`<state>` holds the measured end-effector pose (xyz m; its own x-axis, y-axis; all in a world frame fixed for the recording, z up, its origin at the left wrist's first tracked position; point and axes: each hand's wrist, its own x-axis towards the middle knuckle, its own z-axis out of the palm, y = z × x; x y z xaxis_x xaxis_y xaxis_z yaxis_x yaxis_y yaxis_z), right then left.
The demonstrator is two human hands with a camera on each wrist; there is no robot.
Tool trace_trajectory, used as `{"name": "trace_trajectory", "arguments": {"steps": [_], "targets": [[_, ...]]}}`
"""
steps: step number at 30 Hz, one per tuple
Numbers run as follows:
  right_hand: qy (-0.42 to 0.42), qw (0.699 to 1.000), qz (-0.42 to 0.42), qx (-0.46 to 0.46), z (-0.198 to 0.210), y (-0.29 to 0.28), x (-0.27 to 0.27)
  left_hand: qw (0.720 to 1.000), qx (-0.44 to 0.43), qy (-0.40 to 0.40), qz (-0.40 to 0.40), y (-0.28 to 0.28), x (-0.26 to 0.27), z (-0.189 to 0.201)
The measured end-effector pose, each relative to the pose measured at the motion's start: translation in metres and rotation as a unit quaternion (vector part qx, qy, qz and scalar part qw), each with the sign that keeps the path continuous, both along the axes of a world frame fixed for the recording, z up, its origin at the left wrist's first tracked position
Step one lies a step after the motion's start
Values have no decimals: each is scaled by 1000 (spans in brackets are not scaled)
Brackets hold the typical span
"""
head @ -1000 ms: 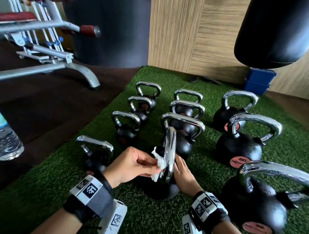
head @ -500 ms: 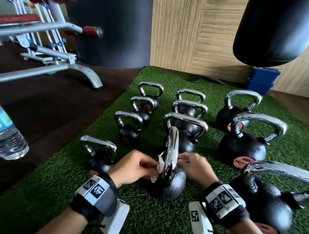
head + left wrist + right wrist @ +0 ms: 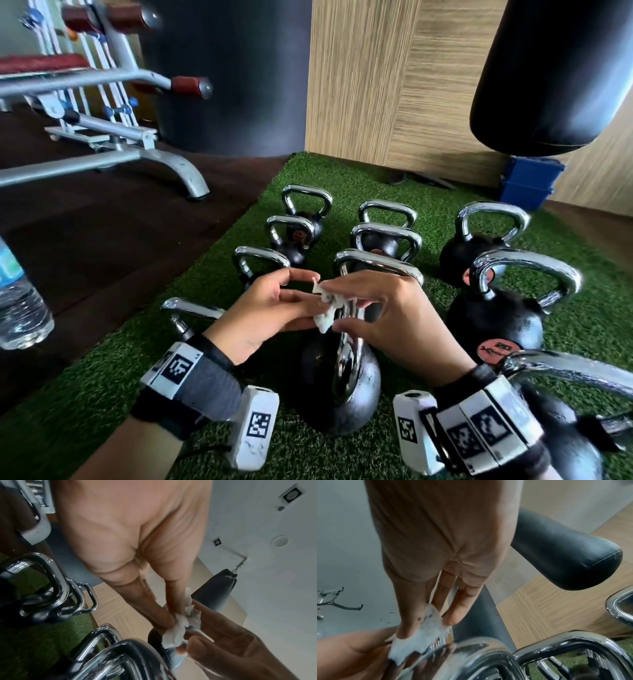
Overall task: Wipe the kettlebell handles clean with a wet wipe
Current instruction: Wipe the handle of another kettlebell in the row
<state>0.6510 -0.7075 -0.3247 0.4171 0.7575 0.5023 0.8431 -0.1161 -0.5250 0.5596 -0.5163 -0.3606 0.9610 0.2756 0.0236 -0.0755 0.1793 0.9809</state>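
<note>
A black kettlebell [image 3: 342, 407] stands on the green turf right below my hands, its chrome handle [image 3: 346, 359] edge-on to me. Both hands hover just above that handle and hold a crumpled white wet wipe [image 3: 325, 310] between them. My left hand [image 3: 308, 301] has the wipe at its fingertips. My right hand [image 3: 337, 305] pinches it from the other side with thumb and forefinger. The left wrist view shows the wipe [image 3: 175, 632] bunched between both hands' fingertips. In the right wrist view the wipe [image 3: 421, 635] hangs just over the chrome handle [image 3: 471, 650].
Several more kettlebells stand in rows on the turf [image 3: 102, 377], a large one [image 3: 496, 318] close by my right wrist. A water bottle [image 3: 17, 301] stands on the dark floor at left. A bench frame [image 3: 154, 161], a hanging punching bag [image 3: 555, 75] and a blue box [image 3: 529, 185] lie beyond.
The left hand lifted the wipe off the handle. The right hand left the kettlebell's side and rose to take hold of the wipe too.
</note>
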Motion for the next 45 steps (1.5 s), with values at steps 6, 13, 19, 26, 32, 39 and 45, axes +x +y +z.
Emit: {"name": "trace_trajectory", "arguments": {"steps": [6,13,19,26,32,39,45], "targets": [[36,992,-32,116,-17,8,-9,999,-10,-9,31,-7,2,-8],[101,972,-116,175,-33,14,-7,995,100,-16,22,-10,4,-8],[146,950,-164,223,-40,3,16,933,351,77,-32,14,-2,-33],[282,911,-218,207,-78,-15,56,777,601,158,-103,-28,11,-127],[330,892,-252,178,-101,-11,70,835,547,21,45,-44,18,-142],[306,893,-307,125,-109,9,68,874,479,-7,-85,-5,22,-116],[249,911,-329,25,-125,18,53,870,483,11,-94,-2,22,-131]]}}
